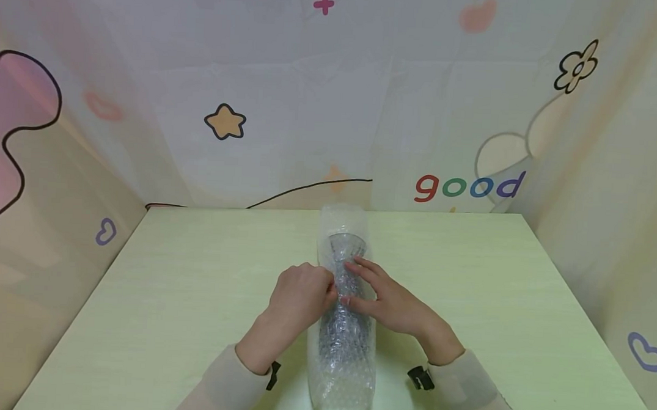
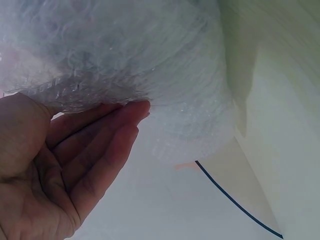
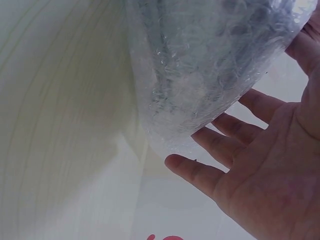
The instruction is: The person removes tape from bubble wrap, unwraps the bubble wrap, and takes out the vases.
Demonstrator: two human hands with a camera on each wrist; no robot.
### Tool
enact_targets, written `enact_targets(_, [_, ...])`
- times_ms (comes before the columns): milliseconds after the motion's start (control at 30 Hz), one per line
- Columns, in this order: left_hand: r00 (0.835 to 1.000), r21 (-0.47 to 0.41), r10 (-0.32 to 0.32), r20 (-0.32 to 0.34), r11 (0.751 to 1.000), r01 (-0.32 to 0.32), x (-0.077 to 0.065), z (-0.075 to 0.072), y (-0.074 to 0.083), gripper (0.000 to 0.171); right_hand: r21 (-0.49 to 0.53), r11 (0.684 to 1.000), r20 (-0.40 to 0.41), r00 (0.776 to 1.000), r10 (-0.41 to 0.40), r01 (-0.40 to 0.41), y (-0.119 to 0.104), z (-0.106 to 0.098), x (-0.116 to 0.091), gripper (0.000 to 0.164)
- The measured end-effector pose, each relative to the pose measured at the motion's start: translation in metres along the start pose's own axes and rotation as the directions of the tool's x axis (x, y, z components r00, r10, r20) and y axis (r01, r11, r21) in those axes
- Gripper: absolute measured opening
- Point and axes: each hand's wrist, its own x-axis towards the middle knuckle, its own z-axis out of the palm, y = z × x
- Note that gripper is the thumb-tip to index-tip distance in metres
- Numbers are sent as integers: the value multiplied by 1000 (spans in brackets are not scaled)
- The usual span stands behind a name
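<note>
A long roll of bubble wrap [image 1: 338,386] lies lengthwise on the table, its far end close to the back wall. Inside it shows a dark grey, vase-shaped item [image 1: 344,346] with a flared top and a wider lower body; the layers blur its details. My left hand [image 1: 304,294] is at the roll's left side, fingers bent, pinching the wrap [image 2: 125,55] between thumb and fingertips. From the right, my right hand [image 1: 393,302] touches the roll with spread, fairly straight fingers. In the right wrist view those fingers [image 3: 222,145] lie along the wrap's edge.
The pale green table [image 1: 206,242] extends to both sides of the roll. Printed cloth walls [image 1: 289,105] with a star, hearts and the word "good" enclose its back and sides. A black clip [image 1: 421,378] is by the right cuff.
</note>
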Motion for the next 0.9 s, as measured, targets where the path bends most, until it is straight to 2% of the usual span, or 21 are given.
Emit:
enact_targets(267, [1000,-53,8,-19,999,-9,-2,2,-3,33,11,1000,1,1000,-16,16,2,2,1,75])
enact_targets(467, [1000,-105,-1,-10,994,0,-3,1,-3,33,3,1000,1,1000,-15,15,2,2,0,72])
enact_targets(633, [1000,-134,-5,-8,991,4,-3,0,-3,27,-10,1000,-1,1000,-15,15,1,2,0,70])
enact_targets(900, [1000,-144,-24,9,989,25,-2,-1,-2,10,-21,1000,4,1000,-2,2,1,2,1,67])
